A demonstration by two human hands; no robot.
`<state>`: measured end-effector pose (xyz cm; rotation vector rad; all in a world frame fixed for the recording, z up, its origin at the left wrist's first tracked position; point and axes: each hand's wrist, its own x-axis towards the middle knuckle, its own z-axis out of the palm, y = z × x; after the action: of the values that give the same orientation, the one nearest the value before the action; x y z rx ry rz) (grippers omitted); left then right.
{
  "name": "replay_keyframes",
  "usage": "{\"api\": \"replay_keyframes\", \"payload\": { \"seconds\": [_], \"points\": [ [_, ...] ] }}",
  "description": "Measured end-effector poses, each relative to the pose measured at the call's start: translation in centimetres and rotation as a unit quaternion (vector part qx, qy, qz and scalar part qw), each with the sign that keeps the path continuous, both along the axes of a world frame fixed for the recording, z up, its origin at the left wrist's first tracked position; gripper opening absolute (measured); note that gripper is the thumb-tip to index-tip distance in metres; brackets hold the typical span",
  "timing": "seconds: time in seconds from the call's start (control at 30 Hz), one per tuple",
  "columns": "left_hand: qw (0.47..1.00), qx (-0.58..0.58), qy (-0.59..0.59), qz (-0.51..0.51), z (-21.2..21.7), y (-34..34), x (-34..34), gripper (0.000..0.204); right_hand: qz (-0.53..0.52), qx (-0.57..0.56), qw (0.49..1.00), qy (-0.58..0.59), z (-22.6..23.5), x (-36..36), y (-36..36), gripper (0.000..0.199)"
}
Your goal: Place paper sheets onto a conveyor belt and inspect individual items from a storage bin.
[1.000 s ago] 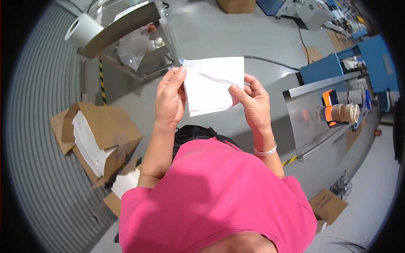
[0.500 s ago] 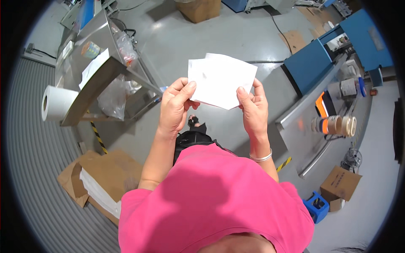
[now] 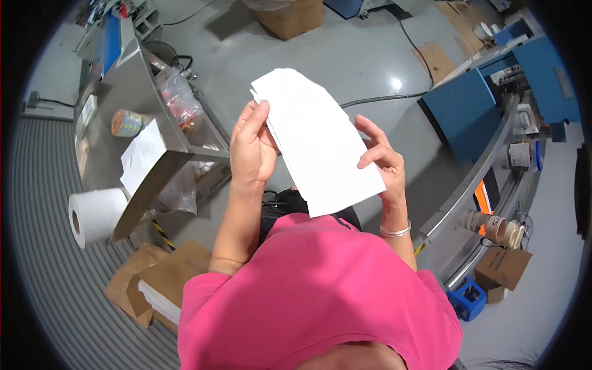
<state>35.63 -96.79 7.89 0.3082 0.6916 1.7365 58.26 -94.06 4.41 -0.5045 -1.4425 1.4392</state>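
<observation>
Several white paper sheets point(image 3: 320, 139) lie stacked in front of my chest, slanting from upper left down to lower right. Along their left edge, my left hand point(image 3: 251, 139) pinches them near the upper corner, thumb on top. My right hand point(image 3: 385, 160) is at the lower right edge, with one fingertip over the paper's face and the index finger raised off it. The right thumb is hidden, and so is whatever lies beneath the sheets.
At left, a metal table point(image 3: 98, 148) bears a white paper roll point(image 3: 98, 213), a tape roll point(image 3: 127, 123) and loose paper point(image 3: 143, 154). At right, a metal bench point(image 3: 444, 228) holds jars point(image 3: 493, 227). A cable point(image 3: 382, 97) crosses the floor. Cardboard point(image 3: 176, 271) lies lower left.
The sheets have turned from a small fanned pair to a longer slanted stack reaching nearer my body. My right hand has shifted lower and its index finger has lifted. The view has shifted.
</observation>
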Motion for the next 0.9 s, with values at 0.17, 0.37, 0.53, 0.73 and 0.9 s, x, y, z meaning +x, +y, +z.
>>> {"api": "replay_keyframes", "payload": {
  "seconds": [0.17,0.37,0.53,0.73,0.9],
  "points": [
    [0.999,0.037,-0.007,-0.036,-0.6,5.2,-0.5,0.018,-0.012,-0.051,0.997,-0.048,0.3,0.0,5.1,0.013],
    [0.999,0.016,0.048,0.017,0.4,12.2,0.2,0.011,0.018,-0.062,0.998,-0.024,0.1,0.6,14.0,0.017],
    [0.995,0.017,0.076,0.056,1.3,18.1,1.1,0.005,-0.112,0.031,0.988,-0.102,1.2,0.6,21.4,0.02],
    [0.985,0.019,0.149,0.087,0.1,23.2,3.3,0.01,-0.065,-0.064,0.995,-0.028,4.0,-1.8,26.3,0.035],
    [0.977,0.056,0.204,0.023,-0.6,26.4,4.1,0.012,0.105,-0.2,0.974,-0.032,4.5,-5.8,29.3,0.065]
  ]
}}
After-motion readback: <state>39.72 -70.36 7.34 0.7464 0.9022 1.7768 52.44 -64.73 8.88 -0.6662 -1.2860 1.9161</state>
